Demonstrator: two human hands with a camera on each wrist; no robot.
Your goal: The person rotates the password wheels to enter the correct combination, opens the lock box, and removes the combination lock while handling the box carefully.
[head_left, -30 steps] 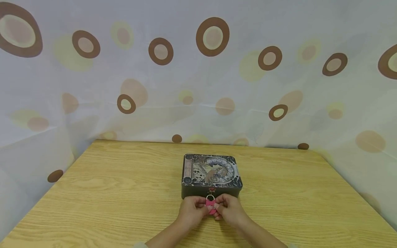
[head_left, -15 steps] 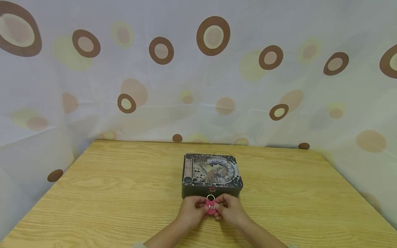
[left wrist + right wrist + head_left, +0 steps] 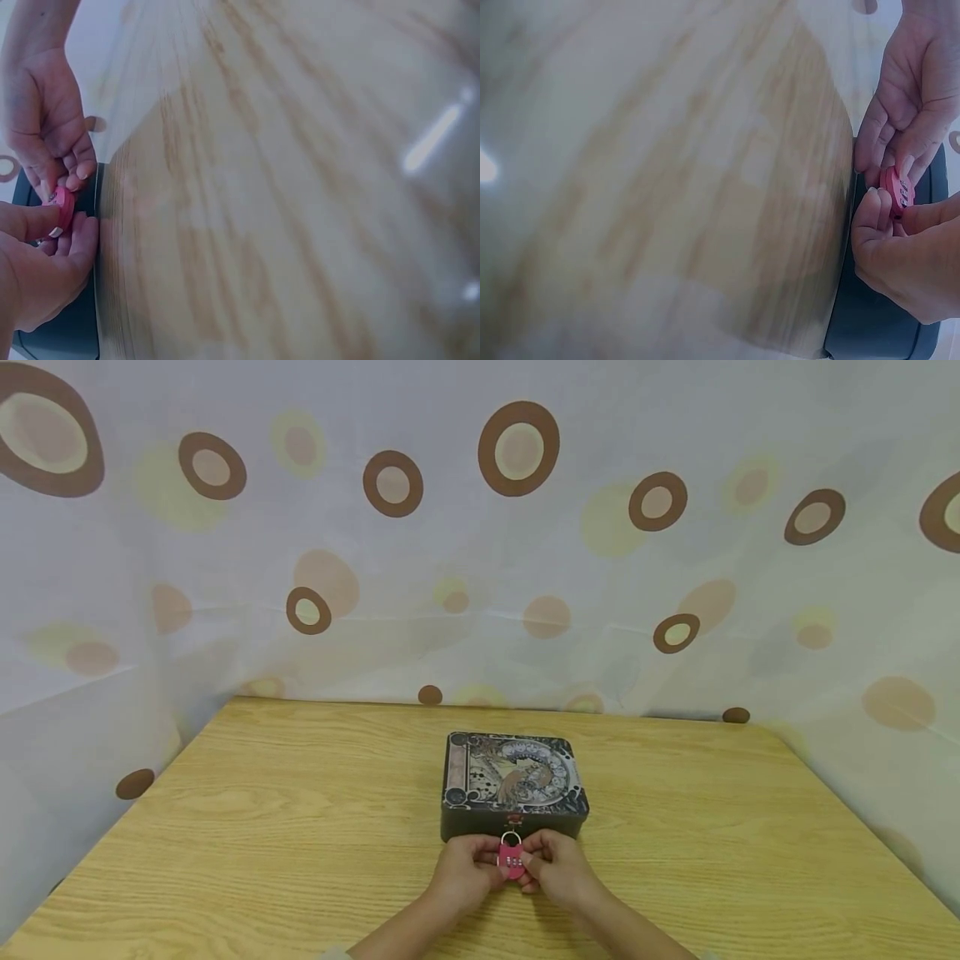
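Observation:
A pink combination padlock [image 3: 511,860] with several number dials hangs by its metal shackle at the red latch [image 3: 514,820] on the front of a dark tin box [image 3: 480,823]. The box's lid carries a printed dragon-like picture. From the left, my left hand [image 3: 463,870] pinches the padlock's body between thumb and fingers. Opposite it, my right hand [image 3: 562,870] pinches the right edge, its thumb beside the dials. In the left wrist view the padlock [image 3: 61,206] sits between both hands; the right wrist view shows its dial face [image 3: 897,191] too. Whether the shackle is locked I cannot tell.
The box stands on a wood-grain table [image 3: 300,810], with its front toward me. Behind the table and along both sides hangs a pale cloth [image 3: 480,552] printed with brown and yellow circles.
My thumbs have shifted a little on the padlock, so its dials, partly covered a second ago, now show. Both hands keep their grip, and the box stays in place.

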